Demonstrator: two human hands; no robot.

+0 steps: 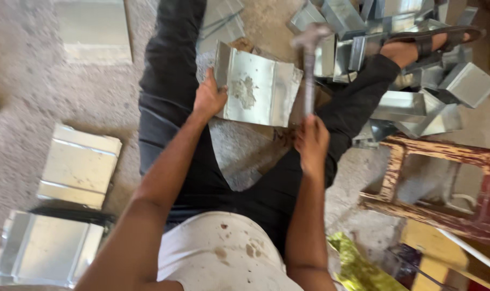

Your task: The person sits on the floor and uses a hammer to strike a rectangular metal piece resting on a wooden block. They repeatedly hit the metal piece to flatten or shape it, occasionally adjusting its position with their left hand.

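While the left hand grips the folded sheet-metal piece by its left edge over the lap, the right hand clenches a raised hammer; thin, stiff, sharp-edged metal, likely light; best held by a folded flange.

Both bare forearms reach away from the body. The left hand pinches with fingers curled, thumb on top; the right hand is fisted tight (wrist cocked upward), farther right, well apart.
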